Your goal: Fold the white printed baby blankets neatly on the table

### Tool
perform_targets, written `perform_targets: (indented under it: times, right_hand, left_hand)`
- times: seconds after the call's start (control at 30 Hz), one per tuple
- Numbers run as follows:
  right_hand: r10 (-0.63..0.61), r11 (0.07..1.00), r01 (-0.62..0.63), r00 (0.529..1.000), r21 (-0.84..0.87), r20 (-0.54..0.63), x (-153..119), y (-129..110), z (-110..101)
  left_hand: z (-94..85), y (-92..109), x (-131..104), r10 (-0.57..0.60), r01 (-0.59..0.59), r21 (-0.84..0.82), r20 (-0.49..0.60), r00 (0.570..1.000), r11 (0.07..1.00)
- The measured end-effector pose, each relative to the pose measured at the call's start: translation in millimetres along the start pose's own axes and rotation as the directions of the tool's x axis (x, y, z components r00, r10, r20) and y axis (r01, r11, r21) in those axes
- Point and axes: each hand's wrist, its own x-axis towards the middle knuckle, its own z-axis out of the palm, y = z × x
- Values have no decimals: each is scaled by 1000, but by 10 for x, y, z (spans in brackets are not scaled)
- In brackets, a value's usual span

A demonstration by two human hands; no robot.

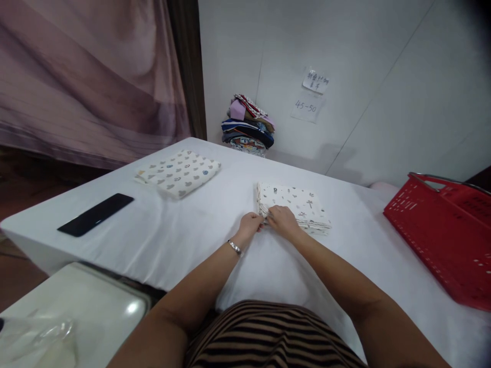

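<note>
A folded white cloth with small dark prints (297, 202) lies on the white-covered table (215, 220) in front of me. My left hand (251, 223) pinches the cloth's near left corner, a bracelet on its wrist. Right beside it, my right hand (281, 219) has its fingers closed on the same corner, where the layers are bunched. To the left lies another folded cloth with grey and blue prints (180, 174), touched by neither hand.
A black flat object (95, 213) lies on the table's left side. A red basket (445, 235) stands at the right. Folded fabrics (248, 125) are stacked beyond the far edge. A white surface with clear plastic (88, 306) is at the lower left.
</note>
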Motion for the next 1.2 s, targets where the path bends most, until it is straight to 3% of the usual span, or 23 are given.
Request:
perform_targets:
  times: [0.17, 0.3, 0.47, 0.63, 0.83, 0.9, 0.97, 1.03, 1.1, 1.17, 1.2]
  right_hand:
    - [48, 997, -52, 997, -61, -63, 25, -7, -48]
    - [20, 996, -20, 1000, -87, 4, 0, -86, -39]
    - [30, 998, -28, 999, -60, 33, -38, -119, -44]
    - [-35, 999, 34, 998, 37, 50, -82, -130, -35]
    - [-94, 970, 102, 995, 221, -43, -325, -11, -13]
    - [-30, 974, 49, 996, 220, -90, -484, 202, -33]
    - [150, 971, -122, 980, 207, -128, -673, 505, -88]
    - [426, 890, -387, 894, 240, -139, -857, 840, -181]
    - [690, 690, -635, 722, 348, -49, -999, 1131, -288]
    - [817, 469, -770, 564, 432, 119, -1073, 1328, -377]
    - [833, 386, -802, 515, 455, 201, -1086, 1387, -406]
  left_hand:
    - [28, 15, -21, -14, 12, -125, -12, 1000, 992]
    - [41, 30, -39, -63, 57, -280, -11, 998, 958]
    - [-7, 64, -100, -29, 63, -471, 78, 997, 880]
    - [-22, 88, -41, -67, 95, -381, 85, 994, 920]
    - [7, 172, 65, -119, 121, -141, 21, 993, 983]
    - [-14, 208, 68, -111, 112, -69, 22, 994, 991]
    - [-47, 231, 64, -106, 107, -31, 42, 993, 994]
    - [-79, 235, 63, -113, 114, -9, 56, 992, 993]
    - [-101, 225, 70, -126, 126, 6, 63, 990, 992]
    - [-114, 212, 84, -131, 129, 20, 76, 988, 991]
    - [-117, 209, 90, -132, 130, 29, 79, 988, 991]
